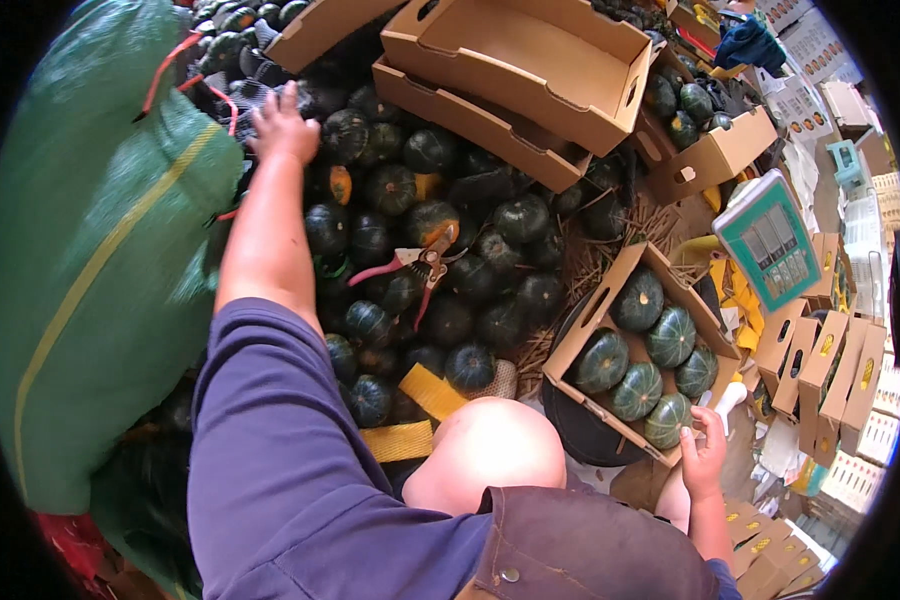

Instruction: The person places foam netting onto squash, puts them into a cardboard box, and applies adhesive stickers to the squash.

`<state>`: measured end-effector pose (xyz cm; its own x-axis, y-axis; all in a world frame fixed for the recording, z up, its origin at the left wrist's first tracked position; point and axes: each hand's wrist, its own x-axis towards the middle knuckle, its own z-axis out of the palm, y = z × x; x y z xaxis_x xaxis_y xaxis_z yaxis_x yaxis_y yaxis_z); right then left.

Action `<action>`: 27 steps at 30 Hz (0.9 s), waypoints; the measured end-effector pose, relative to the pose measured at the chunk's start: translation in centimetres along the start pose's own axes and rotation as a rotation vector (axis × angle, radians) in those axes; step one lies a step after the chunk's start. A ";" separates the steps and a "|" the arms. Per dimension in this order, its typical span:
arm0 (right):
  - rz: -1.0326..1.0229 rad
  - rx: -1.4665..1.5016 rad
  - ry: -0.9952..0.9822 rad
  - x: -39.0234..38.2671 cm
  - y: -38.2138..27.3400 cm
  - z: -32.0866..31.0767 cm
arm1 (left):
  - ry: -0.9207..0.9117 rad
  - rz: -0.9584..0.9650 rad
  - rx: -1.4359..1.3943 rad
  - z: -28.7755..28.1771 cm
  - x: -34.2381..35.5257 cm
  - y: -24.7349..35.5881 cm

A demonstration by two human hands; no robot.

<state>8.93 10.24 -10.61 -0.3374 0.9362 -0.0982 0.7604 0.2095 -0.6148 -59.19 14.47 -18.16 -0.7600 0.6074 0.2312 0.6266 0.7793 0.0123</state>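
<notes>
My left hand (284,128) is stretched out over a pile of dark green squashes (390,190), at its far left side, fingers apart and holding nothing. It is nearest to dark netting (255,95) by the green sack. My right hand (705,452) is at the near right corner of a cardboard box (595,305), fingers apart. Its fingertips are by the nearest green squash (668,421) in that box; I cannot tell whether they touch it. Several striped green squashes fill the box. Red-handled pruning shears (428,262) lie opened on the pile.
A large green sack (90,260) stands at the left. Stacked empty cardboard trays (525,50) rest on the far side of the pile. A green-and-white scale display (768,243) stands at the right, near folded cartons (820,375). Another box of squashes (710,150) is farther back.
</notes>
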 end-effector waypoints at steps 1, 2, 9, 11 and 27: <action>0.009 -0.014 -0.023 0.8 -0.2 -0.1 | -0.122 0.008 0.106 -0.8 1.2 0.3; 0.017 -0.026 -0.046 1.4 -0.5 -0.2 | -0.306 -0.001 0.173 -1.8 2.5 0.8; 0.108 -0.080 -0.124 5.4 -0.9 0.2 | -0.811 -0.059 0.323 2.3 5.8 -1.1; 0.118 -0.083 -0.146 6.5 -1.7 0.5 | -0.773 -0.117 0.319 3.5 6.0 -0.5; 0.147 -0.047 -0.338 8.7 -4.0 2.3 | -0.261 -0.269 0.234 10.2 8.1 -1.5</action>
<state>1.68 16.95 -10.77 -0.3810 0.8127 -0.4408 0.8363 0.0997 -0.5391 -68.01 19.76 -26.20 -0.9276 0.3734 -0.0044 0.3675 0.9106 -0.1893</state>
